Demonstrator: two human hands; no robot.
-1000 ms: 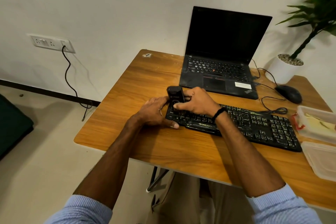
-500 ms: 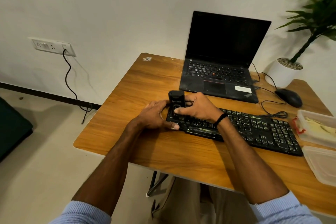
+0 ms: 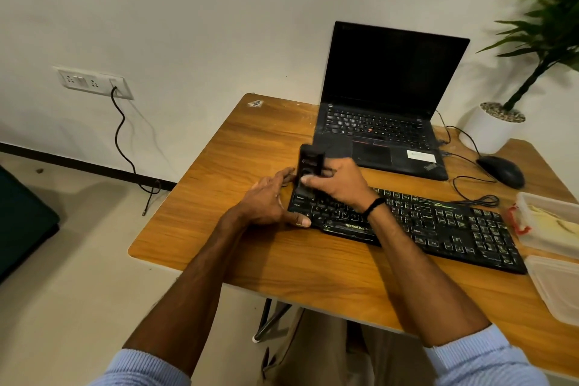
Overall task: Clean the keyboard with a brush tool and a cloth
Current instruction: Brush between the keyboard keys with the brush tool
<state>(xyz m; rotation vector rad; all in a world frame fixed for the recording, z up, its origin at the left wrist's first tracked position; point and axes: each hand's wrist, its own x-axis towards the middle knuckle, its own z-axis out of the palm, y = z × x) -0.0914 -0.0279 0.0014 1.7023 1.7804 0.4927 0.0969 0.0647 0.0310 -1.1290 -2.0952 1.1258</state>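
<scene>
You are gripping small black plastic brush tool [image 3: 310,166] in right hand [image 3: 336,186], fingers closed round its lower body, upright over left end of long black keyboard [image 3: 438,222] lying on wooden worktop [image 3: 250,141]. Left hand [image 3: 266,202], loosely open, is bracing keyboard's left edge. Tool likely light, rigid; keep holding low.

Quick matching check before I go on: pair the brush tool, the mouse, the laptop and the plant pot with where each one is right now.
Things:
1. brush tool
2. mouse
3. laptop
4. plant pot

Places:
A. open at the back of the desk, screen dark
B. at the far right corner, against the wall
C. held upright in the right hand over the left end of the keyboard
D. on the desk to the right of the laptop, behind the keyboard

Pairs: 1-C, 2-D, 3-A, 4-B
</scene>
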